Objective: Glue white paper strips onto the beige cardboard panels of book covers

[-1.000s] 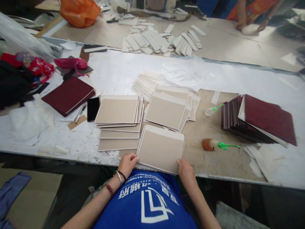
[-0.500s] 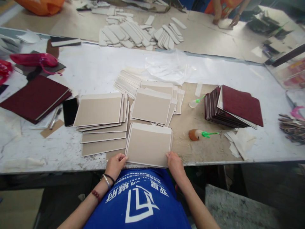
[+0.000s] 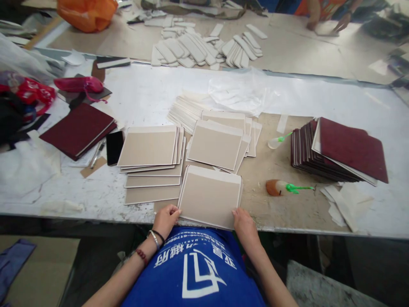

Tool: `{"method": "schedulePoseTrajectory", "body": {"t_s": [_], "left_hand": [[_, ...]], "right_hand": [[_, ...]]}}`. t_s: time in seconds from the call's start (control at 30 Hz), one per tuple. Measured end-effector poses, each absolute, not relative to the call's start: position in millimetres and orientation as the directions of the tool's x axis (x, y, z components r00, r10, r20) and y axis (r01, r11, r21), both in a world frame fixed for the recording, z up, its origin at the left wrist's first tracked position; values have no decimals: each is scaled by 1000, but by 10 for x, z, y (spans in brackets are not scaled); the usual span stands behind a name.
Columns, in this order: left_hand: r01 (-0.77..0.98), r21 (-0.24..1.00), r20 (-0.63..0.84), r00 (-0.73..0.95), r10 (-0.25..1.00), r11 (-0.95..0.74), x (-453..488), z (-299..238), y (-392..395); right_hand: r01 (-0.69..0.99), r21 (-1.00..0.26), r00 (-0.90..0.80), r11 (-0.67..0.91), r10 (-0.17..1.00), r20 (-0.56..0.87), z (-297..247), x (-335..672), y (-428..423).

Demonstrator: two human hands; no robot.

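A flat beige panel [image 3: 211, 198] with a pale strip along its far edge lies at the table's front edge, more panels showing beneath it. At its near left corner, my left hand [image 3: 165, 222] pinches the edge, fingers curled in. My right hand [image 3: 245, 227] grips the near right corner the same way. Just beyond lies a fanned group of similar panels [image 3: 214, 144]. Left of my hands is a staggered stack of beige panels [image 3: 148, 147], its lower pieces stepping toward me.
Right: a glue bottle [image 3: 275, 187] with a green tip, a smaller clear bottle [image 3: 275, 142], and a stack of maroon covers [image 3: 353, 149]. Left: maroon covers [image 3: 78, 130], a phone [image 3: 114, 148], a pen [image 3: 97, 154]. Across the table, another person's hands [image 3: 341, 23] work near white strips [image 3: 191, 47].
The whole view has shifted, so things appear farther right. Both hands keep their hold on the panel's near corners, and the panel looks unmoved on the table.
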State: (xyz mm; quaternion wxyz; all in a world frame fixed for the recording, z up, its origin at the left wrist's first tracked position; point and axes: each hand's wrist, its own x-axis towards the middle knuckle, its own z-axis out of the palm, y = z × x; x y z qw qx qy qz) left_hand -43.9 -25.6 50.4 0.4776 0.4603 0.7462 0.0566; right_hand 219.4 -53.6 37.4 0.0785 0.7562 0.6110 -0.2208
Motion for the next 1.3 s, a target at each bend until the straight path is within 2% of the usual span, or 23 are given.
{"method": "schedulePoseTrajectory", "body": {"t_s": [0.13,0.27,0.5,0.8,1.0,1.3], "left_hand": [[665,517,-651,-103,752,539,-440,516,-261],[731,525,-577,-71,814,436,-451,503,-274],[871,478,-378,84,922,117,-423,489,-280],[918,312,-291,337,895,-244,-351,559,-249],[890,276,-221,427,877,-363,-322,485,-243],[832,345,-126,500,857,-435,-355,320,-197]], "right_hand": [[957,-153,157,-246,885,-439,381,2196,-530],[955,-159,156,-252,878,-452,381,2196,-528],[948,-161,168,-275,860,-482,425,2178,-506],[918,-153,234,-365,814,-532,542,2137,-466],[905,-169,246,-390,804,-541,571,2132,-464],[919,-171,215,-355,816,-537,487,2162,-480]]}}
